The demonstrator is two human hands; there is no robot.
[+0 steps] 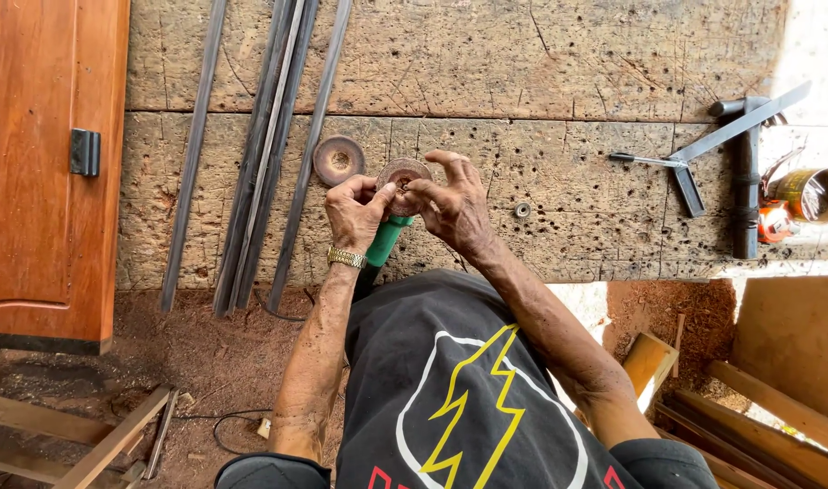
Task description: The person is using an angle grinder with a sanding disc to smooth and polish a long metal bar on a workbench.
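Over a worn wooden workbench (540,63), both my hands meet at a rusty round disc (401,169) mounted on the head of a green angle grinder (386,241). My left hand (355,210), with a gold watch on the wrist, pinches the disc's left edge. My right hand (450,204) has its fingers on the disc's top and centre. A second rusty disc (339,160) lies flat on the bench just left of my hands. A small metal nut (522,210) sits on the bench to the right.
Several long metal bars (264,154) lie lengthwise on the bench's left part. An orange wooden door panel (43,163) stands at far left. A metal square and black tool (744,172) lie at right beside a can (812,195). Wood offcuts (776,407) and sawdust cover the floor.
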